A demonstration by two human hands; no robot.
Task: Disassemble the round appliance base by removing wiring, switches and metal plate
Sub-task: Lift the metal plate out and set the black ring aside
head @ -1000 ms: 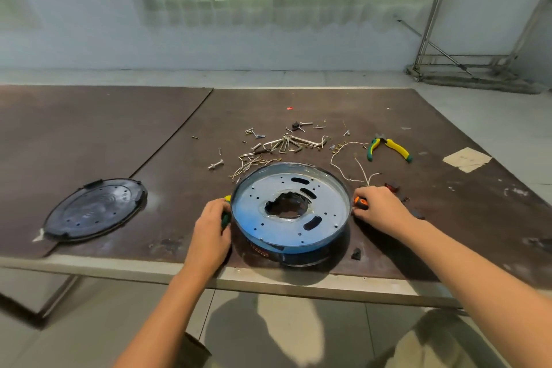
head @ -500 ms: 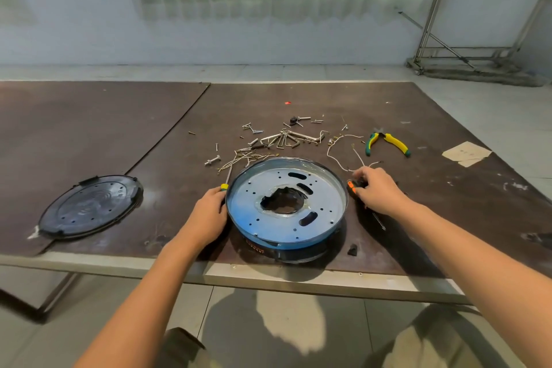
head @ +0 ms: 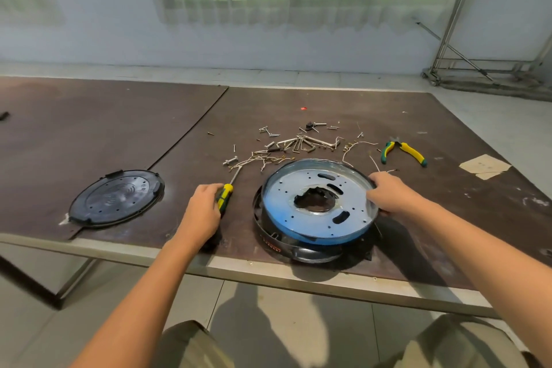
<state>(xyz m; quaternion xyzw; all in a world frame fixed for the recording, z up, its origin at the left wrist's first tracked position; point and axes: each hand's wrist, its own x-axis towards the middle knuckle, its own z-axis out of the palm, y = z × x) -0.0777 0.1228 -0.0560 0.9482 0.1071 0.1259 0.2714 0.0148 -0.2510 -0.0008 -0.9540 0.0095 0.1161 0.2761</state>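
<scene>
We find round base (head: 298,248) at the near edge of the counter (head: 119,128), metal plate (head: 280,203) tilted in it | left hand (head: 203,209) grips screwdriver (head: 224,195) left of base | right hand (head: 388,193) curls over plate's right rim | screws (head: 286,146), pliers (head: 403,152) farther back.

Yellow-green pliers (head: 401,151) lie near a paper scrap (head: 484,166)

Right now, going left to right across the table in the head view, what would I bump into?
First the black round cover → left hand gripping the yellow-and-green screwdriver → metal plate sitting in the black base → right hand on the plate's rim → torn paper scrap.
</scene>
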